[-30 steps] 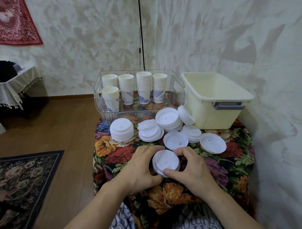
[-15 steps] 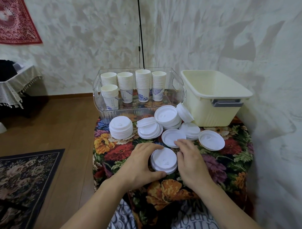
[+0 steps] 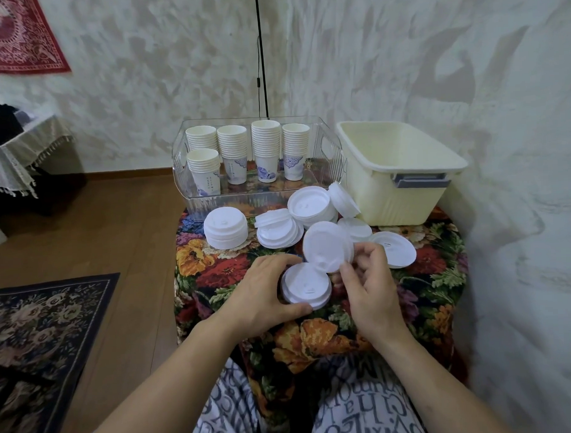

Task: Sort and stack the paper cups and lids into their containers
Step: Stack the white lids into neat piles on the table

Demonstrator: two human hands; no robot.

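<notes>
A small stack of white lids (image 3: 306,287) lies on the floral tablecloth, and my left hand (image 3: 264,291) grips it from the left side. My right hand (image 3: 367,278) pinches a single white lid (image 3: 327,245) and holds it tilted up on edge, its lower rim touching the stack. More lid piles sit behind: one at the left (image 3: 225,227), a slumped one (image 3: 280,231), a taller one (image 3: 309,205). A flat lid (image 3: 397,253) lies to the right. Several stacks of paper cups (image 3: 265,145) stand in the clear bin (image 3: 261,202). The cream tub (image 3: 402,176) at the right looks empty.
The small table (image 3: 195,274) has its left edge next to wooden floor and a dark patterned rug (image 3: 38,322). A textured wall runs close along the right. A black cord (image 3: 261,55) hangs behind the clear bin. My patterned trousers (image 3: 284,407) are below the table.
My right hand left the stack's right side, took a loose lid lying behind it and lifted it up on edge over the stack. My left hand stayed on the stack.
</notes>
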